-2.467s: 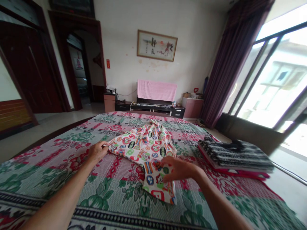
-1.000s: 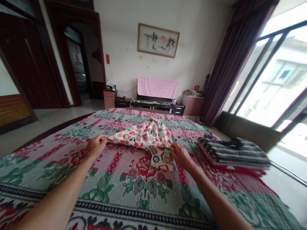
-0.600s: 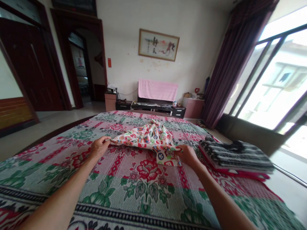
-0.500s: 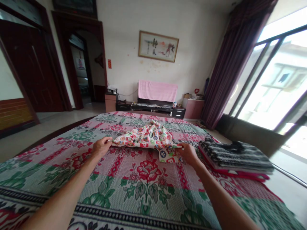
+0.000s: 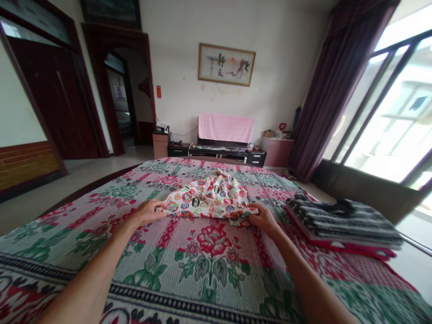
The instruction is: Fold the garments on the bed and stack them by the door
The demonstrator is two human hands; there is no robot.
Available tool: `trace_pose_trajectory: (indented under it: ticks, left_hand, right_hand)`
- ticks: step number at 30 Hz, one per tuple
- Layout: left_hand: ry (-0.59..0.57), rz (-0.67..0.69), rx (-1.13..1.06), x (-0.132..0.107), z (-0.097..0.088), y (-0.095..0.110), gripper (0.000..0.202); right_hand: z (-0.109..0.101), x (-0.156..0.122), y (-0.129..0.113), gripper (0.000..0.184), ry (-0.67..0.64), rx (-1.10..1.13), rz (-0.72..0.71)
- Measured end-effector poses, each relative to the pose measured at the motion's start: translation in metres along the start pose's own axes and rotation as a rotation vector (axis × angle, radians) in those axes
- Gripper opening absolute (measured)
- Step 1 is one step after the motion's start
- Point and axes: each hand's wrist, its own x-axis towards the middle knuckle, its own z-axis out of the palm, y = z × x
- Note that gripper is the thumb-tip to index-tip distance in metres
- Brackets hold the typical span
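Note:
A white garment with a colourful badge-like print (image 5: 205,198), looking like a shirt, lies partly bunched on the flowered bed cover (image 5: 209,265). My left hand (image 5: 150,211) pinches its near left corner. At the near right corner, my right hand (image 5: 265,218) grips the same cloth between thumb and fingers. The near edge runs fairly straight between both hands. A small flap of the garment shows under that edge beside my right hand. The far part rises into a crumpled peak.
To the right sits a stack of folded clothes (image 5: 344,222), black-and-white striped on top and red-pink below. Beyond the bed's far edge stands a low dark cabinet (image 5: 254,158), with a pink cloth (image 5: 226,127) draped over something above it. A window and purple curtain (image 5: 330,90) are on the right.
The garment's near edge has come down onto the bed cover, and the flap that hung out near my right hand is now mostly covered. The view has shifted slightly left.

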Motion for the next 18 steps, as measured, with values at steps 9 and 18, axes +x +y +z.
trace_pose_trajectory:
  ticks: [9, 18]
  left_hand:
    - [0.099, -0.193, -0.415, 0.0, -0.026, 0.063, 0.03]
    - [-0.153, -0.002, -0.887, -0.018, -0.084, 0.079, 0.036]
  right_hand:
    - [-0.039, -0.004, -0.065, 0.032, 0.308, 0.091, -0.12]
    - [-0.131, -0.023, -0.097, 0.027, -0.307, 0.426, -0.039]
